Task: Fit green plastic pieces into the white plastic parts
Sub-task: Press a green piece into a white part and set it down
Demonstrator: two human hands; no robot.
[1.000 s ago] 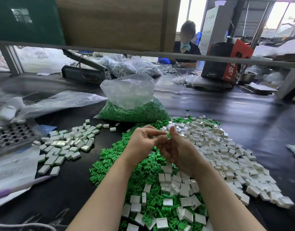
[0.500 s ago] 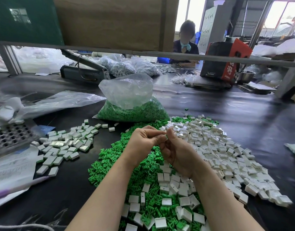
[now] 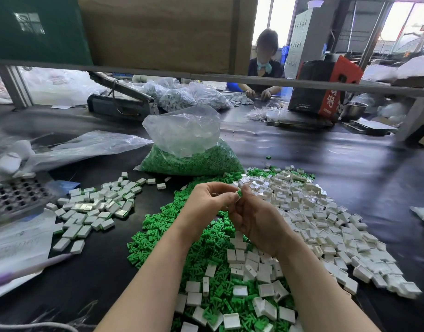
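Step in hand: the left hand (image 3: 206,202) and the right hand (image 3: 254,219) meet above the middle of the table (image 3: 326,164), fingertips together around one small green piece (image 3: 239,193). Both hands pinch at it; whether a white part sits between the fingers cannot be told, since they hide it.

Left hand: curled, thumb and fingers closed on the piece from the 9 o'clock side.

Right hand: curled, fingertips closed on the same piece from the 3 o'clock side.

Done so far: a scatter of finished parts (image 3: 96,212), white with a green edge showing on some, lies at 9 o'clock from the hands, well apart from the raw stock. By judgement this is the completed pile, and it is the smallest heap on the table.

Left to do: a broad heap of empty white parts (image 3: 326,216) spreads from 1 o'clock round to 4 o'clock of the hands, many lying open side up. A heap of loose green pieces (image 3: 163,236) lies under and toward 7 o'clock of the hands, with white parts mixed in at 6 o'clock.

Reserve stock: a clear bag of green pieces (image 3: 189,152) stands at 12 o'clock, just beyond the loose heap, about half full.

Progress: early by judgement; unfitted stock far outweighs the finished pile.
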